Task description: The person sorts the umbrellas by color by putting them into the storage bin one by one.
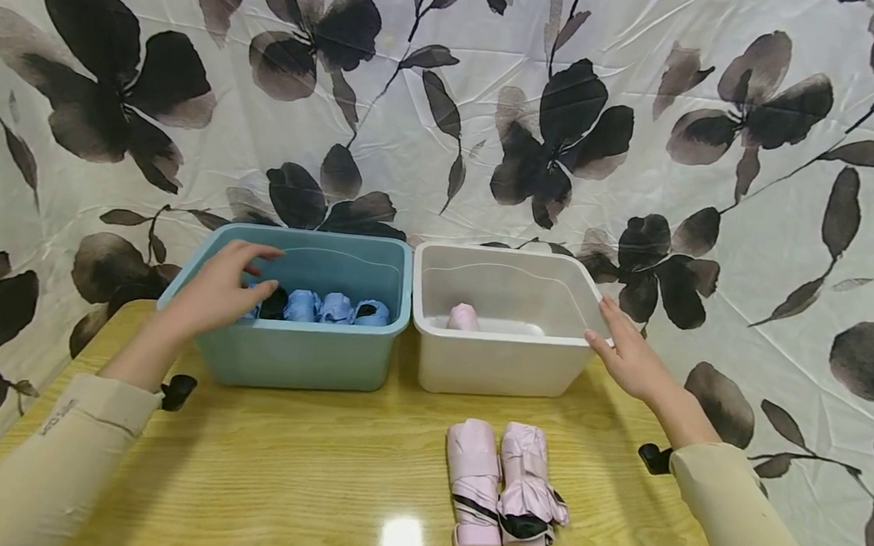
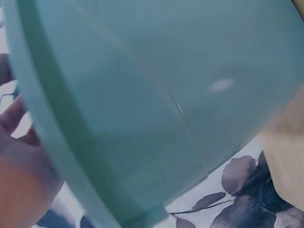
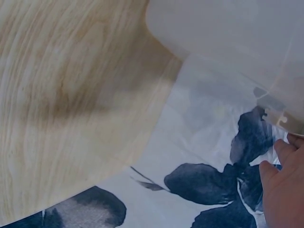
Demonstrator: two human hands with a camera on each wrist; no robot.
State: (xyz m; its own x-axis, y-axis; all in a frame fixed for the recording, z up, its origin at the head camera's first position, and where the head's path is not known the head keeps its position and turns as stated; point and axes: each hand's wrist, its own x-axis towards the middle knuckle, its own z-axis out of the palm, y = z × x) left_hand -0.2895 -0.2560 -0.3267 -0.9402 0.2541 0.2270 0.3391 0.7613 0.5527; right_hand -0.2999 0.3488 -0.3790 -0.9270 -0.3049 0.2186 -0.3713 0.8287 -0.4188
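Note:
My left hand hovers over the left end of a teal bin, its fingers loosely bent with nothing between them. Inside that bin stand several rolled blue umbrellas, only their tops showing above the front rim. My right hand touches the right rim of a white bin with extended fingers. One rolled pink umbrella stands in the white bin, its lower part hidden. The left wrist view has the teal bin's wall close up, with the left hand beyond its rim.
Two folded pink umbrellas, one on the left and one on the right, lie side by side on the wooden table in front of the white bin. Behind the bins hangs a white cloth with dark flowers.

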